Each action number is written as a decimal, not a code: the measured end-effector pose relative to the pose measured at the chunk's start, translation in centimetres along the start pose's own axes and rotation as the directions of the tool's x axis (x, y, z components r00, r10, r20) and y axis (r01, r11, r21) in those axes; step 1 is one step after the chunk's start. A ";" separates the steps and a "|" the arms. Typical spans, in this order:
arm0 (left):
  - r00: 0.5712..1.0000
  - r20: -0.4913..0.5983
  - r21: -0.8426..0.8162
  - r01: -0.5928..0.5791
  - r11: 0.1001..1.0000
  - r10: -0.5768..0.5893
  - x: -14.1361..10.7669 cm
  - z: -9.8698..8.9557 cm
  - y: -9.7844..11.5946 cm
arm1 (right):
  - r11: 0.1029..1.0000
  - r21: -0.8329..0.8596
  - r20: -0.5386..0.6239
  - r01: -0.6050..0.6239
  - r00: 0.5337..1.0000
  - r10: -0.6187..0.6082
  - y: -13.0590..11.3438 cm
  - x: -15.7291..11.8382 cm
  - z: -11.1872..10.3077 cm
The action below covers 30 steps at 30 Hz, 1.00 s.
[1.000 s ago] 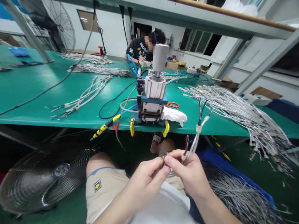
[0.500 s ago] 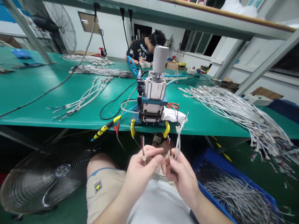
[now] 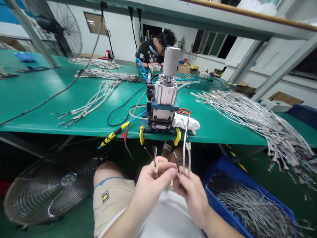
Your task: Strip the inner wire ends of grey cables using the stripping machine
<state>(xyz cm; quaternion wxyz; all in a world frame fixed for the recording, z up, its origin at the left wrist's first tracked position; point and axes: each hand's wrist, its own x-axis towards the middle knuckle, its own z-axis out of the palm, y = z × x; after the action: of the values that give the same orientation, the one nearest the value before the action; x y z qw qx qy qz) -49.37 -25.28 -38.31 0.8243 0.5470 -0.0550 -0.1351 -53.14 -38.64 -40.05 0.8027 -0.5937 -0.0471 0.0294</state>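
Observation:
Low in front of the table edge, my left hand (image 3: pixel 156 180) is closed around a cable end (image 3: pixel 156 169) whose thin red, black and pale wires fan upward. My right hand (image 3: pixel 192 191) pinches another cable end (image 3: pixel 179 174) with similar loose wires. Two more cables, one with a whitish sleeve (image 3: pixel 188 145), rise out of the right hand's grip. The fingertips of both hands nearly meet. Beyond them, on the table edge, stands a press-like machine (image 3: pixel 163 99) with a grey cylinder on top and two yellow clamps (image 3: pixel 142 135) at its base.
White cables lie on the green table (image 3: pixel 37 99) in bundles at left (image 3: pixel 95 100) and a large pile at right (image 3: pixel 237 109). A blue bin (image 3: pixel 247 198) of cables stands low right, a fan (image 3: pixel 66 180) low left. A person (image 3: pixel 151 49) sits across the table.
The wires at my left hand have spread apart. The cables standing up from my right hand have shifted, with the whitish sleeve lower and one cable leaning left. Both hands remain close together.

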 end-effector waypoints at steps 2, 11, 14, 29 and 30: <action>0.999 0.020 -0.084 -0.030 0.996 0.031 -0.8 -0.4 0.5 | 0.999 -0.007 -0.018 0.052 0.998 -0.052 0.0 -0.1 0.1; 0.962 0.007 -0.114 -0.270 0.956 0.273 -4.6 -1.3 4.1 | 0.994 0.084 -0.112 0.072 0.992 -0.063 0.0 -0.1 0.2; 0.958 0.092 0.004 -0.272 0.962 0.271 -2.8 -1.3 2.6 | 0.991 0.115 -0.083 0.074 0.994 -0.065 0.1 -0.2 0.4; 0.978 -0.184 -0.001 -0.102 0.995 0.100 -1.1 0.6 0.9 | 0.934 -0.200 -0.180 0.295 0.926 -0.332 0.4 0.1 0.9; 0.975 -0.202 0.003 -0.097 0.995 0.096 -1.1 0.4 0.9 | 0.935 -0.183 -0.199 0.304 0.920 -0.338 0.3 0.3 0.7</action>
<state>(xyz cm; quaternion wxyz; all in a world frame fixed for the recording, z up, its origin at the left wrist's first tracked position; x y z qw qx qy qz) -50.35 -25.03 -37.29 0.8333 0.5515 0.0027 -0.0390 -52.96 -37.81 -40.11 0.7503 -0.6354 -0.0538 -0.1744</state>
